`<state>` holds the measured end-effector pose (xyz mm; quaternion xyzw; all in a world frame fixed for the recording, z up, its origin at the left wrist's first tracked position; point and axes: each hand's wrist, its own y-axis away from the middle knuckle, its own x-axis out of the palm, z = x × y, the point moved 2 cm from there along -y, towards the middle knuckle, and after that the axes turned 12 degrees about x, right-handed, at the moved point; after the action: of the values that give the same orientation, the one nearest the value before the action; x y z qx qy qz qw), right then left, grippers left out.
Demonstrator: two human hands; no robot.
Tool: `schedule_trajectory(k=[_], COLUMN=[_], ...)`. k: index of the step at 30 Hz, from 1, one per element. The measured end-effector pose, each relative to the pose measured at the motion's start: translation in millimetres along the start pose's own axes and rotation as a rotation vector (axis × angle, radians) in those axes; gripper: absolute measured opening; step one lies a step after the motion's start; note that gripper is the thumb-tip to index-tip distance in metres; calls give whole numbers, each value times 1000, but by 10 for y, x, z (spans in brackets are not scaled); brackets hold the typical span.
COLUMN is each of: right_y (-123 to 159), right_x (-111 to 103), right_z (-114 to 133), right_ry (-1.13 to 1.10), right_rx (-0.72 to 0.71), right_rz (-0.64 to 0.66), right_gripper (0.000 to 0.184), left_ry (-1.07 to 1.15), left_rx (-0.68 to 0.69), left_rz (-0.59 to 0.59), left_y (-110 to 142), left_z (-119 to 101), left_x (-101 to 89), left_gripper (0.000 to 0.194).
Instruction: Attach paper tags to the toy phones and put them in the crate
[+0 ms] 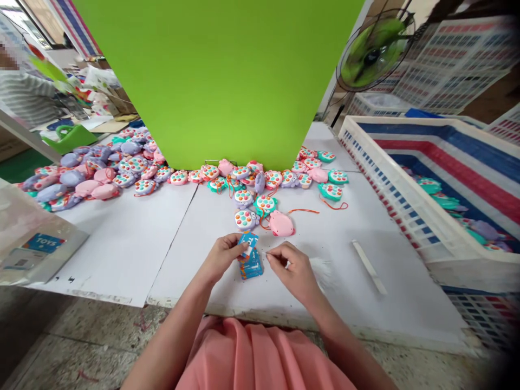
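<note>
Between its thumb and fingers, my left hand [223, 257] holds a small blue printed card [251, 239]. Just below that card, more blue cards [252, 268] lie on the white table [195, 265]. My right hand [296, 271] is closed in a pinch a short way to the right; whatever is at its fingertips is too small to name. Beside its wrist lies a bunch of thin clear strands [323, 273]. Ahead of both hands are a pink animal-shaped toy [281, 223] lying back up and a purple one [245, 219] with coloured buttons facing up.
A green panel [227, 81] stands across the table, with many toys [87, 188] along its foot and heaped left. A white crate [410, 222] with striped lining holds toys at right. A white strip [369, 267], a bag [36, 244], a fan [372, 55] and a person [26, 97] also show.
</note>
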<state>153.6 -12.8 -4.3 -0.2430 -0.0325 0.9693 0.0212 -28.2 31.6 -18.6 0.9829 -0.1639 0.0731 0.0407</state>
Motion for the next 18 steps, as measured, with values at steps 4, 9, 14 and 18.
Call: schedule_trajectory(k=[4, 9, 14, 18], right_y=[-5, -17, -7, -10], right_x=[79, 95, 123, 90], right_z=[48, 46, 47, 57], right_ry=[125, 197, 367, 380], right_rx=[-62, -83, -116, -93], right_rz=[-43, -96, -179, -239], right_gripper=[14, 13, 14, 14], left_ry=[60, 34, -123, -274], left_rx=[0, 19, 115, 245], left_rz=[20, 43, 61, 86], left_y=[22, 45, 71, 104], left_z=[-56, -105, -61, -88], left_x=[102, 160, 227, 275], left_gripper=[37, 38, 34, 35])
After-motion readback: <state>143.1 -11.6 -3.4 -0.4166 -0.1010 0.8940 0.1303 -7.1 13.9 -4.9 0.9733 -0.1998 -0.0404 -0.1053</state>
